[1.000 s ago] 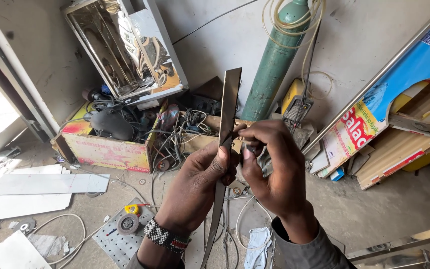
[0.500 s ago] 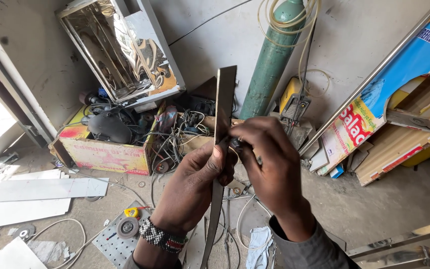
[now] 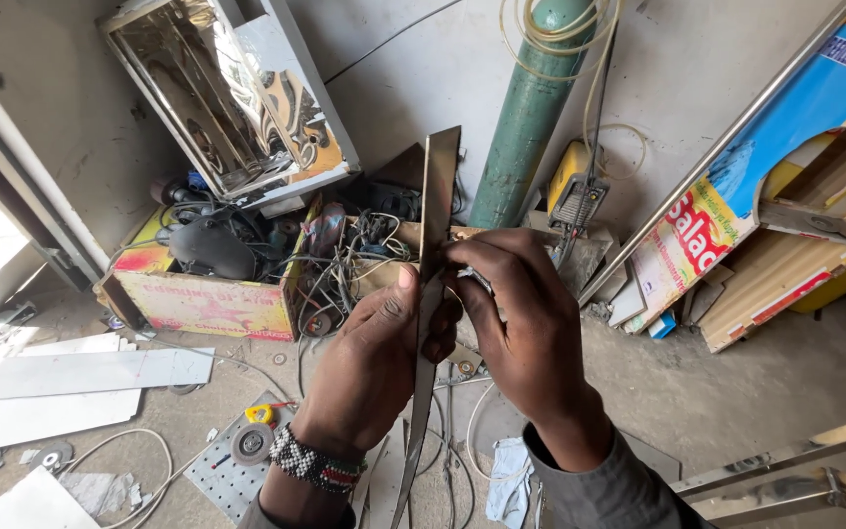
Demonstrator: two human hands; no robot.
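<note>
Head view, nearest first: left hand (image 3: 369,367), beaded band at the wrist, closed around a long thin grey metal strip (image 3: 435,225), thumb pressed flat against its face. Right hand (image 3: 526,328) closed too, fingertips pinching the same strip just beside the left thumb, at about mid-length. Strip held nearly upright in front of the chest, upper end free in the air, lower end running down between the forearms. Judged stiff along its length yet springy, light, smooth enough to slip, with edges likely sharp; best gripped on the flat faces near the middle, away from the edges.

Below, on the dusty concrete floor (image 3: 736,392): a perforated plate with a grinding disc (image 3: 250,443), pale flat sheets (image 3: 90,372), a loose white cable. Farther back, a cardboard box crammed with tangled wires and tools (image 3: 208,294). Against the wall, a tall green gas cylinder (image 3: 526,118), a mirrored steel frame (image 3: 227,98), colourful printed boards (image 3: 766,196).
</note>
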